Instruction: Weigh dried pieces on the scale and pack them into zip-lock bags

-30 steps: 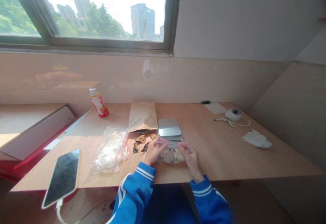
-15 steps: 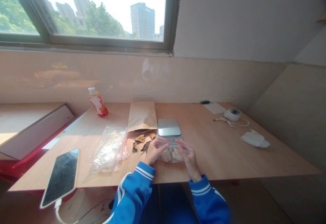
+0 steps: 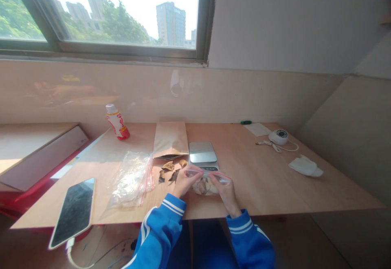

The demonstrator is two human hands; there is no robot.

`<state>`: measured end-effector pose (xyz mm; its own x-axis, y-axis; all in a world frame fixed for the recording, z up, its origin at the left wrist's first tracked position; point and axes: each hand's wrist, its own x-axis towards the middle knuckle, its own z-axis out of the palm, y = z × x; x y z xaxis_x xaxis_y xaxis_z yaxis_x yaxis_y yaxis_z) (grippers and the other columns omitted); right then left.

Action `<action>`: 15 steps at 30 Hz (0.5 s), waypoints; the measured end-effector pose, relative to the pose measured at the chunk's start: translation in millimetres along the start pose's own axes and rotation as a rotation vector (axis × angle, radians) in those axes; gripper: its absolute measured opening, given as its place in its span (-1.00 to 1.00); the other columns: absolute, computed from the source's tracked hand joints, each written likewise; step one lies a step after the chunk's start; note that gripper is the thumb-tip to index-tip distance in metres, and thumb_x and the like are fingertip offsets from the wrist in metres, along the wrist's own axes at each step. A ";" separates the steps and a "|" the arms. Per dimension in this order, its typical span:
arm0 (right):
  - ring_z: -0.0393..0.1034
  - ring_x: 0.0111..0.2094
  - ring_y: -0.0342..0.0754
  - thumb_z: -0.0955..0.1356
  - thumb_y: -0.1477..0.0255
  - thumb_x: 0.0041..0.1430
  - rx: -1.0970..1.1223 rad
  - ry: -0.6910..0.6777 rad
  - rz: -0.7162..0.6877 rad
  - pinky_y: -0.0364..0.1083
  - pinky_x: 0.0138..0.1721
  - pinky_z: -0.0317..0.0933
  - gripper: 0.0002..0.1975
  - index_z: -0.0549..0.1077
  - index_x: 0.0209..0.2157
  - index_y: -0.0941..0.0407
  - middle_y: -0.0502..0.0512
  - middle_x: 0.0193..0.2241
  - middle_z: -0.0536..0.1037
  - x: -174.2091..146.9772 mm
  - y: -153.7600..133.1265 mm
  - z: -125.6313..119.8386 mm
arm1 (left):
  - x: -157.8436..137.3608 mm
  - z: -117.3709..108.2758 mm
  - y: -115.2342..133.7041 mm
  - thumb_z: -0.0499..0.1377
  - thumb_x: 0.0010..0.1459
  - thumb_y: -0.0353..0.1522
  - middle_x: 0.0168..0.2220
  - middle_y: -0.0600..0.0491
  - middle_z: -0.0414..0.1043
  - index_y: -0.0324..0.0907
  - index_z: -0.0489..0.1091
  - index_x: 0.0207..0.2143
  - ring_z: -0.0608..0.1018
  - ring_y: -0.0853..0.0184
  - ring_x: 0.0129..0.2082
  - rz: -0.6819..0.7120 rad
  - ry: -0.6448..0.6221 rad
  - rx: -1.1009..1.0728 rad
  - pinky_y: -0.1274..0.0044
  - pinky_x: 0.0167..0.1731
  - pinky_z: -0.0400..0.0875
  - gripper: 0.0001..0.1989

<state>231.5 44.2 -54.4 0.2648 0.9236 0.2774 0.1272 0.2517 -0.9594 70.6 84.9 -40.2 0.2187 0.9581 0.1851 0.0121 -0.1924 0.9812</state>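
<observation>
A clear zip bag (image 3: 205,186) with a red-edged top holds several pale, dried-looking pieces. My left hand (image 3: 185,181) pinches the left part of its top edge, fingers closed. On the other side, my right hand (image 3: 225,186) grips the right part of the same edge. Just behind the bag stands a silver kitchen scale (image 3: 202,152), its small display partly visible over the bag. Left of my left hand lie several brown dried pieces (image 3: 168,166), in front of the mouth of a brown paper pouch (image 3: 171,138).
A stack of clear zip bags (image 3: 131,179) lies to the left. Beyond it stand a red-and-white bottle (image 3: 117,122) and, nearer, a phone (image 3: 73,212) overhanging the table edge. To the right are a white fan-like device (image 3: 278,137) with a cable and a crumpled white tissue (image 3: 305,166).
My fingers have drawn closer together along the bag's top edge, near its middle. More of the scale's display shows now. The other things have stayed put.
</observation>
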 end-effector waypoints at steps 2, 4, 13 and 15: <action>0.43 -0.34 -0.03 0.39 0.28 0.03 -0.005 0.006 -0.018 -0.06 -0.24 0.33 -0.80 0.51 -0.42 0.14 0.07 -0.44 0.53 -0.4 0.1 0.0 | -0.6 0.6 1.4 0.29 -0.04 -0.25 -0.42 0.00 0.51 -0.25 0.49 -0.42 0.53 0.32 -0.38 0.005 -0.008 0.003 0.52 -0.33 0.42 -0.77; 0.43 -0.34 -0.04 0.39 0.30 0.04 -0.004 0.011 -0.036 -0.07 -0.26 0.33 -0.82 0.50 -0.43 0.13 0.06 -0.44 0.52 -1.0 -1.4 0.3 | -1.5 1.5 2.3 0.29 -0.03 -0.25 -0.44 0.01 0.50 -0.25 0.48 -0.43 0.52 0.33 -0.39 0.023 0.002 0.028 0.52 -0.35 0.42 -0.78; 0.42 -0.36 -0.04 0.38 0.27 0.04 0.003 0.006 -0.017 -0.07 -0.28 0.33 -0.80 0.50 -0.41 0.13 0.06 -0.45 0.52 -1.8 -7.2 1.9 | -1.8 2.3 0.1 0.27 -0.01 -0.21 -0.43 0.02 0.50 -0.24 0.47 -0.42 0.53 0.32 -0.40 0.023 0.011 0.054 0.51 -0.35 0.43 -0.75; 0.43 -0.34 -0.03 0.39 0.28 0.04 0.014 0.001 0.002 -0.06 -0.27 0.34 -0.79 0.51 -0.36 0.13 0.07 -0.42 0.54 -1.5 -6.1 2.1 | -1.5 2.9 1.3 0.28 -0.02 -0.22 -0.39 0.00 0.52 -0.24 0.47 -0.37 0.54 0.31 -0.36 0.007 -0.004 0.039 0.49 -0.31 0.44 -0.74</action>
<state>228.3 42.0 -49.1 0.2660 0.9237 0.2758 0.1135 0.2541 -0.9605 73.1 82.6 -39.3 0.2230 0.9559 0.1913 0.0485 -0.2068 0.9772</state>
